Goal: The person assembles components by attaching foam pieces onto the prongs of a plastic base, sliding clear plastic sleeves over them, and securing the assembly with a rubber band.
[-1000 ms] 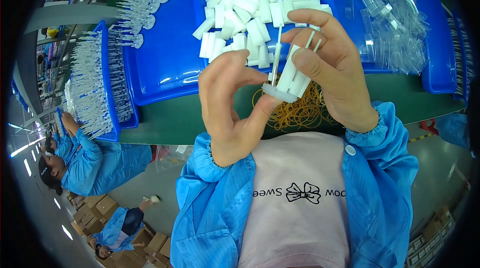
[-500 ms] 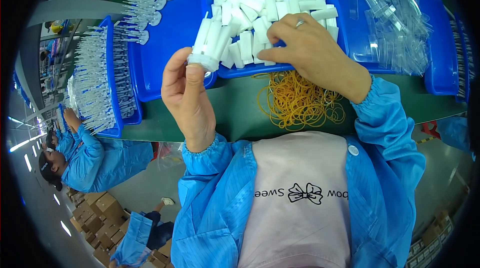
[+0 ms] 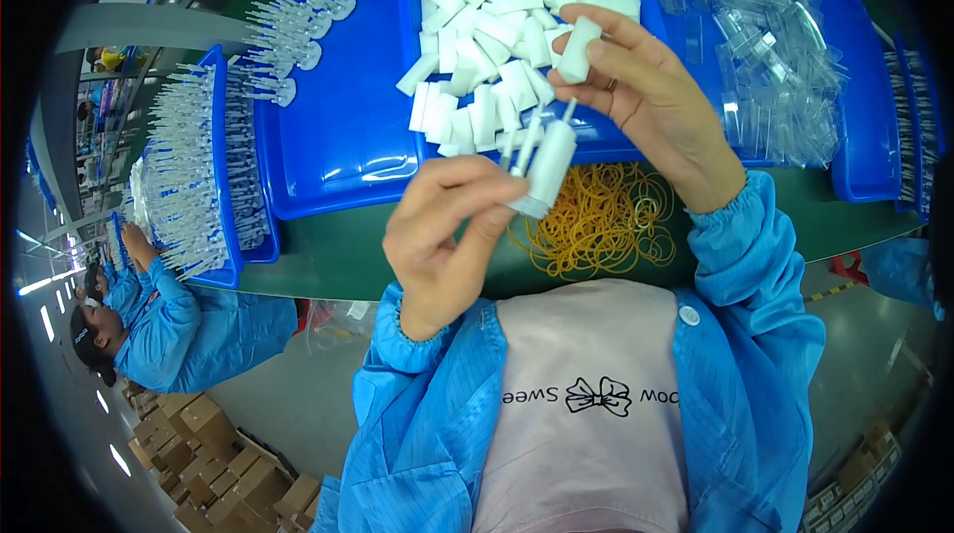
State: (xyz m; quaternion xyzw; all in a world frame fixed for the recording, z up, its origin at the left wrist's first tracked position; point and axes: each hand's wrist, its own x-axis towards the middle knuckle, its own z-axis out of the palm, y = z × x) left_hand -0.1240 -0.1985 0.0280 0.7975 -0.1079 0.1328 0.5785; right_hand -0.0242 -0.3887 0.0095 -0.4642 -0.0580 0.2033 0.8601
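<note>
The left hand [image 3: 447, 230] pinches a pale round base [image 3: 534, 205] between thumb and fingers, tilted and held up above the near edge of the table [image 3: 338, 260]; one fitted block [image 3: 553, 163] stands on it, with thin bare rods [image 3: 526, 148] beside it. The right hand [image 3: 656, 101] pinches a loose white block [image 3: 578, 51] by thumb and fingertips, just above the rods and apart from them. The step in hand looks like setting blocks onto the base; placing this one would call for a steady base and the block lined up with a bare rod. The fitted block and close-set rods leave little room. Behind lies a heap of white blocks [image 3: 475, 31] in a blue tray [image 3: 343, 141], with clear plastic pieces [image 3: 785, 51] to the right and rubber bands [image 3: 601, 225] below.
</note>
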